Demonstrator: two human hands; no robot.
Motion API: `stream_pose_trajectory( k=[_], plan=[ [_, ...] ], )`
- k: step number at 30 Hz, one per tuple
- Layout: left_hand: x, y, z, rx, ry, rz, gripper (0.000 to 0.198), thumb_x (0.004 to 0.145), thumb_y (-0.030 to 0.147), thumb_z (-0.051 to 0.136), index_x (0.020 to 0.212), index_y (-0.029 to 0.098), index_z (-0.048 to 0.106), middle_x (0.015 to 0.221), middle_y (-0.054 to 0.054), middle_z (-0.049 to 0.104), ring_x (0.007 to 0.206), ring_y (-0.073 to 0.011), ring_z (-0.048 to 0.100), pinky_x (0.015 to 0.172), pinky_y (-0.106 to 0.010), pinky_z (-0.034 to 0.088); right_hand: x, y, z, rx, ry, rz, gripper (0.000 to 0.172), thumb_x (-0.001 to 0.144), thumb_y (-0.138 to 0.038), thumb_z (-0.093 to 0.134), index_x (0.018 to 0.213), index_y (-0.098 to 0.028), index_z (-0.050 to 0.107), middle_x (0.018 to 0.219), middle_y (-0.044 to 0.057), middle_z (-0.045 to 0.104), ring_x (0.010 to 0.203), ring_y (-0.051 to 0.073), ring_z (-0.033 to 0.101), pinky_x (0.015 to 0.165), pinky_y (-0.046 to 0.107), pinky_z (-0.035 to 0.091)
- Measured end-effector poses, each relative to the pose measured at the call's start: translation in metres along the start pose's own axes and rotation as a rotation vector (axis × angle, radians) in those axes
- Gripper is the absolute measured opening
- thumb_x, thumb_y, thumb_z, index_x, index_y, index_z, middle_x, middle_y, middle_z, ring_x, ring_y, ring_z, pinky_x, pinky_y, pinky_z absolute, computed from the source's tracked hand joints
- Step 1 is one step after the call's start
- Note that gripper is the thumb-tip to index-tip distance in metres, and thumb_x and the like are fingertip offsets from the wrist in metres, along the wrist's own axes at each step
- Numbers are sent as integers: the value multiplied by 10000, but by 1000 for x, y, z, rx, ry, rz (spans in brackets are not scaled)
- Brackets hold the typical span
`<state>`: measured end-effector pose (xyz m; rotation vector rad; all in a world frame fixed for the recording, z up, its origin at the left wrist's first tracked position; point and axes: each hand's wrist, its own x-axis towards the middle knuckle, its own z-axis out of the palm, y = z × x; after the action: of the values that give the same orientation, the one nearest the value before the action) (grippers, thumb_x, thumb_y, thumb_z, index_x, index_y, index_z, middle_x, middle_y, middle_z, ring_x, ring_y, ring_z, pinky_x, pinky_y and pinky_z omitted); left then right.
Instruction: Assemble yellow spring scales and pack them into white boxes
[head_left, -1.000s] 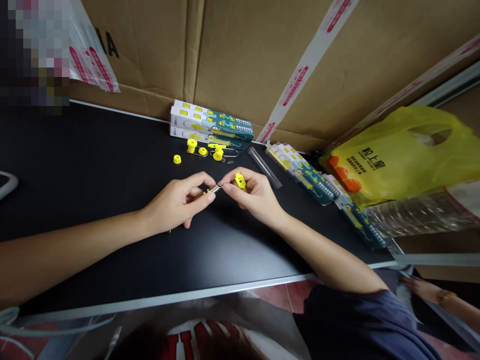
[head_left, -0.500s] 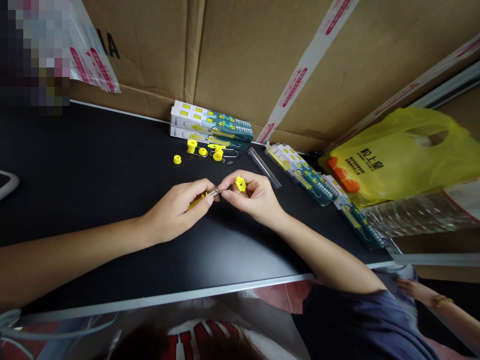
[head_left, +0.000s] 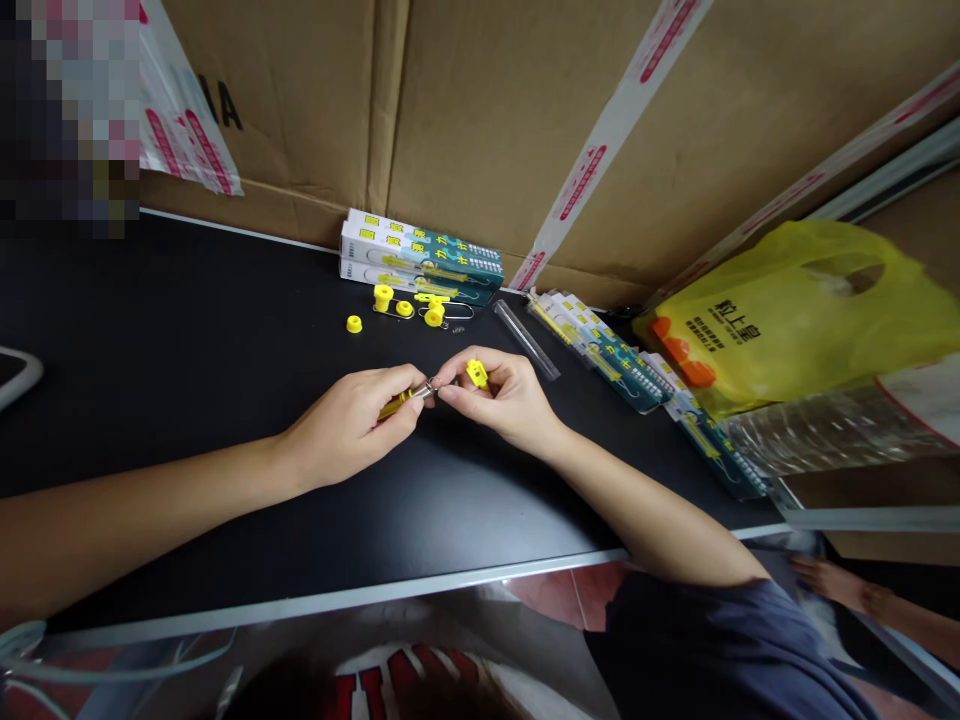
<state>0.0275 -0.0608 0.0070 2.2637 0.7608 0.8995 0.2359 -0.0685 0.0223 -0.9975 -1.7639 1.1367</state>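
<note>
My left hand (head_left: 360, 415) is closed around a slim yellow piece with a shiny metal end (head_left: 424, 390), which points to the right. My right hand (head_left: 506, 400) meets that end with thumb and forefinger pinched at a small dark wire-like loop (head_left: 432, 383). Tucked in the curled fingers of the same hand is a yellow plastic piece (head_left: 477, 374) with a hole. Both hands are held above the black table. Beyond them lie several yellow plastic parts (head_left: 382, 297), a yellow cap (head_left: 354, 324), a metal hook (head_left: 459, 311) and a small spring (head_left: 458, 329).
A clear tube (head_left: 526, 340) lies behind my right hand. Printed boxes (head_left: 421, 258) are stacked against the cardboard; more boxes (head_left: 600, 350) lie at right beside a yellow plastic bag (head_left: 802, 310). A phone-like object (head_left: 19, 375) is at far left. Another person's arm (head_left: 862, 595) shows at lower right.
My hands stay together and have shifted only very slightly to the left. The other person's arm at lower right has moved a little.
</note>
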Motion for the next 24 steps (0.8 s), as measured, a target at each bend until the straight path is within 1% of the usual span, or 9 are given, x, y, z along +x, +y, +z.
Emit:
stream_pose_trajectory(
  k=[5, 8, 12, 13, 16, 20, 22, 24],
  plan=[
    [0, -3, 1, -1, -16, -1, 191, 972, 228, 446, 856, 169, 585, 781, -9, 635, 711, -142, 614, 674, -244, 428, 1, 2, 0, 1, -7, 6, 224, 814, -380, 747, 840, -176, 659, 536, -89, 402, 480, 57, 241, 473, 243, 194],
    [-2, -4, 2, 31, -23, -15, 187, 974, 244, 447, 876, 171, 589, 772, -4, 626, 688, -139, 598, 657, -246, 417, 1, 3, 0, -12, -7, 5, 239, 817, -395, 743, 835, -173, 657, 537, -88, 396, 485, 58, 244, 480, 244, 198],
    [-5, -6, 2, 88, -17, -55, 237, 1009, 336, 432, 1100, 173, 579, 796, 6, 636, 649, -130, 594, 622, -248, 400, 0, 4, 1, -28, -11, 1, 230, 830, -383, 739, 843, -168, 660, 539, -94, 348, 497, 60, 247, 493, 242, 204],
    [-6, -5, 2, 100, -6, -57, 251, 1019, 351, 418, 1108, 180, 577, 791, 10, 633, 634, -125, 589, 612, -245, 395, 0, 4, 1, -31, -12, 4, 243, 825, -394, 746, 844, -167, 659, 542, -94, 345, 500, 60, 249, 494, 240, 204],
    [-7, -3, 1, 88, -2, -55, 234, 1020, 367, 434, 1040, 192, 588, 743, 30, 602, 607, -108, 582, 588, -228, 391, -2, 2, 3, -23, -17, 1, 292, 807, -429, 764, 843, -163, 648, 551, -91, 352, 507, 60, 263, 492, 232, 206],
    [-5, 1, 1, -4, 27, -62, 187, 1000, 308, 474, 924, 181, 588, 721, 35, 573, 581, -84, 575, 573, -202, 418, -4, -1, 6, -1, -41, 10, 301, 802, -415, 780, 846, -164, 620, 573, -88, 364, 520, 59, 270, 494, 223, 216],
    [-4, 3, 1, -85, 52, -97, 185, 988, 288, 486, 870, 177, 576, 688, 41, 548, 533, -72, 550, 536, -193, 421, -5, 1, 7, 23, -49, 8, 303, 808, -399, 780, 858, -171, 586, 628, -76, 408, 545, 59, 300, 503, 216, 242],
    [-2, 6, 0, -200, 90, -167, 172, 977, 283, 495, 859, 178, 564, 660, 48, 533, 483, -66, 522, 485, -186, 416, -6, 3, 7, 80, -57, 16, 284, 872, -409, 713, 907, -189, 537, 685, -67, 426, 562, 63, 321, 500, 205, 262]
  ],
)
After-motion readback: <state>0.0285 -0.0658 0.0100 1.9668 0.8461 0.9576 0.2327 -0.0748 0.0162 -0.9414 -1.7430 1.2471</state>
